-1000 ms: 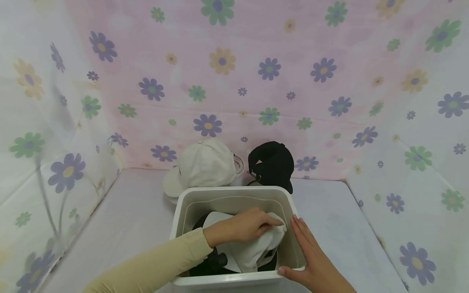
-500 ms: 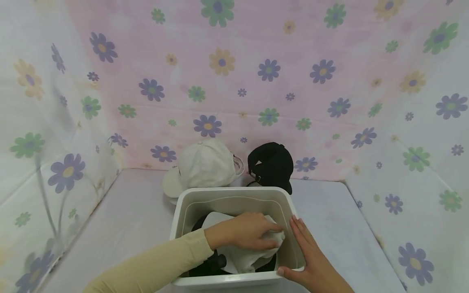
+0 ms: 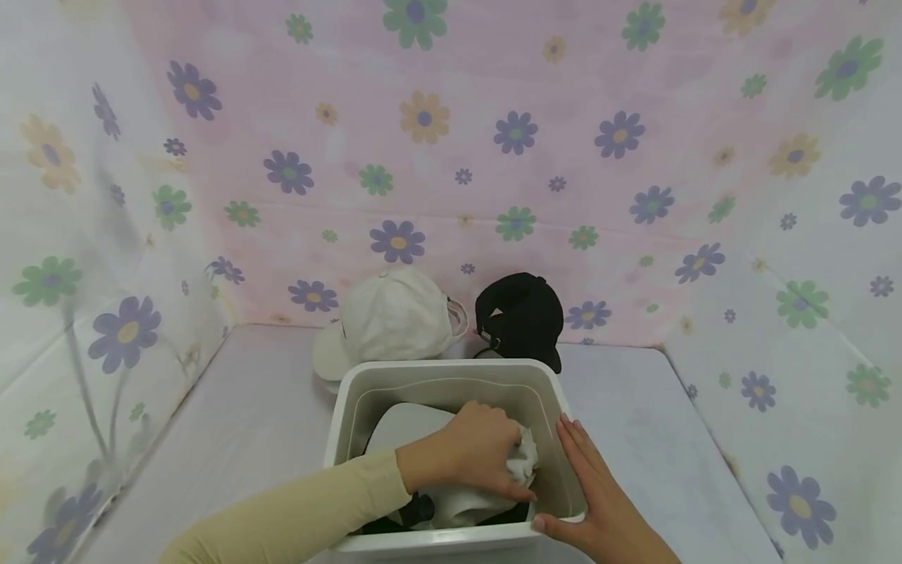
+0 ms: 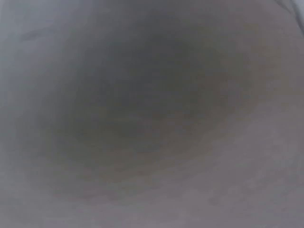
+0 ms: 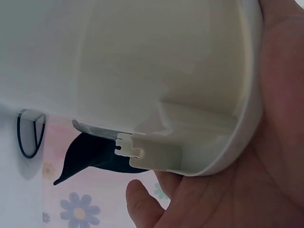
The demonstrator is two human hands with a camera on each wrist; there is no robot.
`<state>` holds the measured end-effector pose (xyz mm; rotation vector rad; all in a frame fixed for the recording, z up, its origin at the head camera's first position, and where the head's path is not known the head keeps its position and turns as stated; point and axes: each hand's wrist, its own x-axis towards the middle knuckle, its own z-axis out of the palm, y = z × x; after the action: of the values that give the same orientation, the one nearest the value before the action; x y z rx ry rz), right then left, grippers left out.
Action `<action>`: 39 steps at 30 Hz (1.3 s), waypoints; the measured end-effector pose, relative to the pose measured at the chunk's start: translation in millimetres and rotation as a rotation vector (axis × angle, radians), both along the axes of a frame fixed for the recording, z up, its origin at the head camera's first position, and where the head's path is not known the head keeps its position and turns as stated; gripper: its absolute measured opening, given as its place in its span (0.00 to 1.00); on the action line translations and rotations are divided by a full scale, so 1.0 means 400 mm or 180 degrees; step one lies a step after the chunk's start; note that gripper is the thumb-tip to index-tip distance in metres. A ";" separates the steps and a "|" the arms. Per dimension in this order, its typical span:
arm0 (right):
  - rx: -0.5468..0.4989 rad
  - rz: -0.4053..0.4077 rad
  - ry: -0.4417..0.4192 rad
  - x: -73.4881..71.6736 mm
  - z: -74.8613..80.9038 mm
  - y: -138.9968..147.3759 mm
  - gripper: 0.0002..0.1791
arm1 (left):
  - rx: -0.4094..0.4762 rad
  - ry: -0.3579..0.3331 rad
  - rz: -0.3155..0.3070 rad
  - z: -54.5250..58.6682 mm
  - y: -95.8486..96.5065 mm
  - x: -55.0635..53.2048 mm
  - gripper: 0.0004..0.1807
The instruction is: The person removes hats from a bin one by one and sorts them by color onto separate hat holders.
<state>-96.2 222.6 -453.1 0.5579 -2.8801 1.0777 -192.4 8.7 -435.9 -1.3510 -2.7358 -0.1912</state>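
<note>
A white cap (image 3: 403, 429) lies in the white plastic bin (image 3: 451, 376), its brim toward the left and its crown bunched on the right. My left hand (image 3: 475, 450) reaches in from the left and grips the crown, fingers and thumb curled into the fabric. Something black (image 3: 510, 515) shows beneath the cap, mostly hidden. My right hand (image 3: 602, 497) rests on the bin's right front corner, fingers straight along the right side and thumb at the front rim. In the right wrist view, the palm lies against the bin's rim (image 5: 255, 85). The left wrist view is a dark blur.
Behind the bin stand a cream cap (image 3: 398, 317), with another brim visible below its own, and a black cap (image 3: 524, 321). All of it is on a pale tabletop (image 3: 261, 407), enclosed by flower-printed cloth walls (image 3: 458, 149). A small black device (image 3: 420, 507) sits under my left wrist.
My left hand's fingers have gone from extended over the crown to curled into it. The cap has shifted left, and more of its brim shows. My right hand stays at the bin's corner.
</note>
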 end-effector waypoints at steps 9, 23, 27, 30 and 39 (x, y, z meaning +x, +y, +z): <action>-0.0001 -0.0163 -0.0373 -0.001 0.007 -0.010 0.63 | -0.0007 -0.0019 0.0051 0.001 -0.012 0.006 0.18; -0.0081 -0.0108 -0.0228 0.000 0.000 -0.003 0.62 | 0.0190 -0.0859 0.0315 0.057 -0.037 0.004 0.18; -0.0077 -0.0076 -0.0121 0.000 -0.005 0.001 0.62 | 0.0366 -0.1014 0.0323 0.081 -0.050 0.004 0.19; -0.0102 -0.0016 -0.0066 -0.001 0.000 0.002 0.62 | 0.0429 -0.0998 0.0314 0.091 -0.054 0.005 0.20; -0.0078 -0.0065 -0.0028 0.000 -0.001 0.000 0.63 | 0.0417 -0.0950 0.0291 0.064 -0.049 -0.013 0.21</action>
<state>-96.2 222.4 -453.7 0.5227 -2.8693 1.1141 -197.7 -10.9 -410.2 -1.2497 -2.9516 -0.5994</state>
